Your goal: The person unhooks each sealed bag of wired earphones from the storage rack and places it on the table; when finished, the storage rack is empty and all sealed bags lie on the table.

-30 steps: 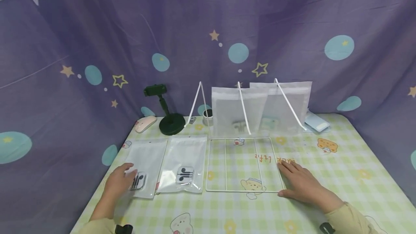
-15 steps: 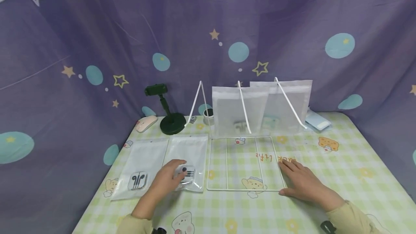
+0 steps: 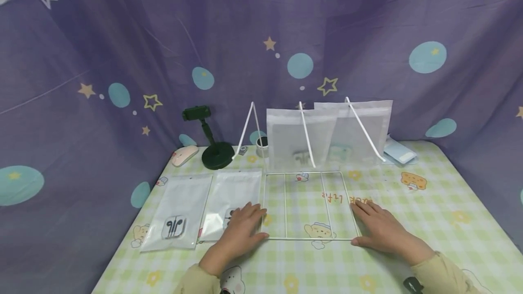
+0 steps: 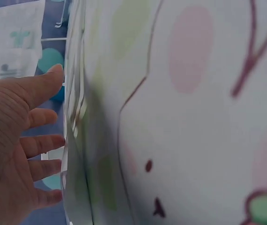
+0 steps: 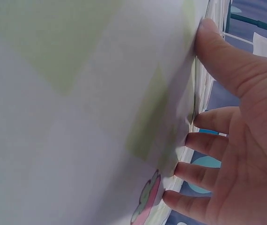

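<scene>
A white wire rack (image 3: 302,239) stands mid-table, its base flat on the cloth and slanted prongs rising at the back. My left hand (image 3: 241,232) rests by the base's front left corner, covering part of a clear zip bag (image 3: 237,185) with boxed earphones in it. Farther left lies another zip bag (image 3: 184,198) holding a similar earphone box (image 3: 173,227). At the base's right side, my right hand (image 3: 382,230) lies with fingertips along the wire. Both wrist views show spread fingers, the left hand (image 4: 11,145) and right hand (image 5: 250,140) meeting the tabletop.
Two translucent bags, one front (image 3: 282,139) and one behind (image 3: 376,126), hang on the rack. At the back are a pale mouse (image 3: 185,155), a dark green phone stand (image 3: 217,155), a small white cup (image 3: 261,150) and a light blue packet (image 3: 399,152).
My left hand has moved rightward from the left bag, across the second bag, to the rack's front left corner. The left bag's lower end has shifted left. My right hand stays in place.
</scene>
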`<control>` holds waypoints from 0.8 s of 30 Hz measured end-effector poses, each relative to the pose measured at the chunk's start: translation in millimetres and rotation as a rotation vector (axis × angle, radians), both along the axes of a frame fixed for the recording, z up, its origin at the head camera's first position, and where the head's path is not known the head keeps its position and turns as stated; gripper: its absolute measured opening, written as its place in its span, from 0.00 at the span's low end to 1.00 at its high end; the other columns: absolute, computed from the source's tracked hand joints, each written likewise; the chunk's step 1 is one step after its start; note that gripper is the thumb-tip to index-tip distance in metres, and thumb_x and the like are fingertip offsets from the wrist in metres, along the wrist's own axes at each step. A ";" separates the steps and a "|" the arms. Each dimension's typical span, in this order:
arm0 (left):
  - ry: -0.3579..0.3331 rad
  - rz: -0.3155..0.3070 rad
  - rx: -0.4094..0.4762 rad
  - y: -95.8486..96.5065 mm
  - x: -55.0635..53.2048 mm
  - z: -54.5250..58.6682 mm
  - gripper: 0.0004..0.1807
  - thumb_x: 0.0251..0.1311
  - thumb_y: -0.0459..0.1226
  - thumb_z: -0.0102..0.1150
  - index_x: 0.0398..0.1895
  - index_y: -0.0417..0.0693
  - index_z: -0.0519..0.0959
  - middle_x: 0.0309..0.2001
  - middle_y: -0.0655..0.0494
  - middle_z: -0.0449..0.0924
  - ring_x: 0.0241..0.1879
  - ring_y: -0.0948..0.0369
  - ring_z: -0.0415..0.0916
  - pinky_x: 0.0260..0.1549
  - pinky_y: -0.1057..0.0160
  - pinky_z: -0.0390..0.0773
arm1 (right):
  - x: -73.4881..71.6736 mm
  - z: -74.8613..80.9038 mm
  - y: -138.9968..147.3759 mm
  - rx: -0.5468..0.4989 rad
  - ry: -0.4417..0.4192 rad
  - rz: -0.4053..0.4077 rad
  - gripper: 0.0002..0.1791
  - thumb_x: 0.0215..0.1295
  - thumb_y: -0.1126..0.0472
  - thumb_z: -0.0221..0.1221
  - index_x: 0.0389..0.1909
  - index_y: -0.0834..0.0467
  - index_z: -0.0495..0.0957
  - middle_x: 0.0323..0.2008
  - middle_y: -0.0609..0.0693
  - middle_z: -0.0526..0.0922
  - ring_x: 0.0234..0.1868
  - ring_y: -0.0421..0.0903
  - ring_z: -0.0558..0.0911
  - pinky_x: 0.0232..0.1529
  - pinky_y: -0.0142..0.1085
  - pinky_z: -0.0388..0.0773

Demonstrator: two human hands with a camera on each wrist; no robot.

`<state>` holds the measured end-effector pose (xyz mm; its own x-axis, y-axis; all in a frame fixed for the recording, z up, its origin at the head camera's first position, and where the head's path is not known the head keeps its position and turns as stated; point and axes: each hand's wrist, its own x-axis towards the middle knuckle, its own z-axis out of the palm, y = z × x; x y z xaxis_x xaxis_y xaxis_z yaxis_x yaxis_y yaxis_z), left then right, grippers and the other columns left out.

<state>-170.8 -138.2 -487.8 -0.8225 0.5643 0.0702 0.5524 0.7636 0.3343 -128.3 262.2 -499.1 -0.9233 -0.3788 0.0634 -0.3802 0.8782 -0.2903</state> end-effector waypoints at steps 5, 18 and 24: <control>0.002 0.016 -0.075 5.0 -0.1 -1.2 0.37 0.57 0.54 0.65 0.66 0.46 0.70 0.68 0.43 0.66 0.70 0.41 0.56 0.63 0.32 0.53 | 0.5 0.7 -0.6 -0.001 -0.009 -0.009 0.53 0.48 0.36 0.69 0.68 0.66 0.66 0.67 0.67 0.66 0.65 0.72 0.63 0.54 0.65 0.67; -0.016 0.027 -0.170 6.6 -3.1 -3.5 0.38 0.58 0.57 0.63 0.68 0.48 0.70 0.70 0.48 0.65 0.72 0.43 0.54 0.64 0.33 0.52 | -1.6 3.2 -0.1 -0.004 -0.022 0.013 0.53 0.48 0.34 0.68 0.67 0.67 0.67 0.66 0.67 0.67 0.64 0.72 0.64 0.53 0.64 0.68; -0.020 0.037 -0.182 8.3 -3.6 -4.4 0.38 0.57 0.57 0.63 0.67 0.49 0.70 0.70 0.49 0.65 0.72 0.44 0.54 0.64 0.34 0.52 | -6.3 9.3 0.7 -0.040 -0.053 -0.003 0.49 0.51 0.35 0.67 0.65 0.66 0.69 0.63 0.68 0.69 0.62 0.71 0.67 0.54 0.64 0.68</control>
<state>-174.4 -129.9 -492.2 -0.8432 0.5356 -0.0473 0.5174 0.8322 0.1996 -134.6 262.8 -489.9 -0.9270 -0.3738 0.0294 -0.3605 0.8668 -0.3447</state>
